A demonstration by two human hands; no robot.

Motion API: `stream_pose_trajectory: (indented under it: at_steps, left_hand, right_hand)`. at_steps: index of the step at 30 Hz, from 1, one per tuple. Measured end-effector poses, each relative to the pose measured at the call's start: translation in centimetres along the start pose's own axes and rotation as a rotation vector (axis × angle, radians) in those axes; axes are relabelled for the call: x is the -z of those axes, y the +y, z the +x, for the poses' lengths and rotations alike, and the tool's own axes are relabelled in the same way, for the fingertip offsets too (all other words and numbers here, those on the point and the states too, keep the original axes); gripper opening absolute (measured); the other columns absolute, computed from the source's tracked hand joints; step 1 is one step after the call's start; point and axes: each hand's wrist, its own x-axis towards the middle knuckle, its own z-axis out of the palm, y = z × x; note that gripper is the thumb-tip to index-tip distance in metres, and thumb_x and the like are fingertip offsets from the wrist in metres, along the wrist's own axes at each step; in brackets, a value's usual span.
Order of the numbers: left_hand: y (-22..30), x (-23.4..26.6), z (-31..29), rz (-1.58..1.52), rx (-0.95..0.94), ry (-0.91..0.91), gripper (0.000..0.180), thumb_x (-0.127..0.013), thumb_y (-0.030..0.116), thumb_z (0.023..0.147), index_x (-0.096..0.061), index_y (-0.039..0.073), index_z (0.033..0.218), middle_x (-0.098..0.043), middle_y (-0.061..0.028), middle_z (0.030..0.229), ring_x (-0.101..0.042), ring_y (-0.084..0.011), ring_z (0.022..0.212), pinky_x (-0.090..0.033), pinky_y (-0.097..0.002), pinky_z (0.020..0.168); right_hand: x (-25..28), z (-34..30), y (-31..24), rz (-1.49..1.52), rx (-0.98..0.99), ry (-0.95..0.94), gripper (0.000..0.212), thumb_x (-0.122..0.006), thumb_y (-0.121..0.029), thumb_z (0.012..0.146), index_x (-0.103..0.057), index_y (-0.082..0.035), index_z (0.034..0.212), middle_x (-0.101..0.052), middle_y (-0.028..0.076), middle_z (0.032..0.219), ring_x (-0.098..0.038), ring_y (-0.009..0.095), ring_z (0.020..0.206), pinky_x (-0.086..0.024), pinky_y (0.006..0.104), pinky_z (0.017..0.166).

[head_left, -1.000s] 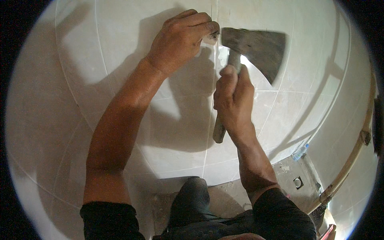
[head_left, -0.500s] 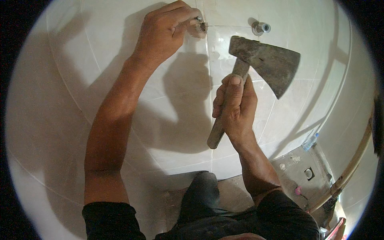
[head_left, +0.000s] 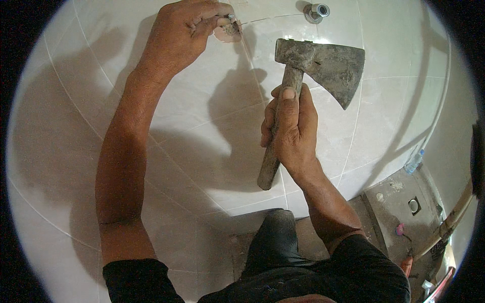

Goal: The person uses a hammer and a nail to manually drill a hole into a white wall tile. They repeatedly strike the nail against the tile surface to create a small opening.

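Note:
My left hand (head_left: 183, 31) is raised to the tiled wall (head_left: 202, 96), its thumb and fingers pinched round a small metal rod (head_left: 231, 17). Only the rod's shiny end shows; the rest is hidden by my fingers. Just beside it is a rough broken hole (head_left: 232, 30) in the tiles, with dark crumbly edges. My right hand (head_left: 293, 126) is wrapped round the wooden handle of a hatchet (head_left: 333, 65), thumb along the handle. The hatchet stands nearly upright in front of the wall, its broad worn blade pointing right and its blunt back toward the left.
A chrome pipe fitting (head_left: 317, 13) sticks out of the wall above the hatchet. Low on the right are a plastic bottle (head_left: 414, 161), a round floor drain (head_left: 414, 205), a small pink object (head_left: 400, 229) and a long pole (head_left: 449, 222) slanting upward.
The view has shifted, so the hole and fitting appear higher and further left. My left hand still pinches the rod by the hole; my right hand still grips the hatchet.

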Motion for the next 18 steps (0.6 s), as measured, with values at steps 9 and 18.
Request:
stream_pose_trajectory:
  at_steps: [9,18]
  left_hand:
    - [-1.1,-0.1,-0.3,-0.073,-0.019,-0.003,0.014,-0.063,-0.002,0.094,-0.074,-0.001,0.103,-0.073,-0.0134,0.087,-0.071,-0.0209,0.072,-0.059,-0.0301,0.066]
    - [-1.1,-0.1,-0.2,-0.058,-0.07,0.004,0.012,-0.069,0.001,0.09,-0.075,-0.001,0.1,-0.074,-0.0134,0.091,-0.073,-0.0241,0.079,-0.062,-0.0333,0.071]
  right_hand:
    - [0.2,0.7,0.4,-0.094,0.107,-0.019,0.045,-0.034,-0.045,0.112,-0.046,-0.001,0.111,-0.048,0.002,0.066,-0.049,0.01,0.046,-0.041,0.0269,0.037]
    - [-0.2,3.1,-2.1,-0.369,0.272,0.012,0.034,-0.048,-0.03,0.109,-0.05,0.003,0.102,-0.057,0.019,0.066,-0.059,0.034,0.057,-0.045,0.042,0.049]
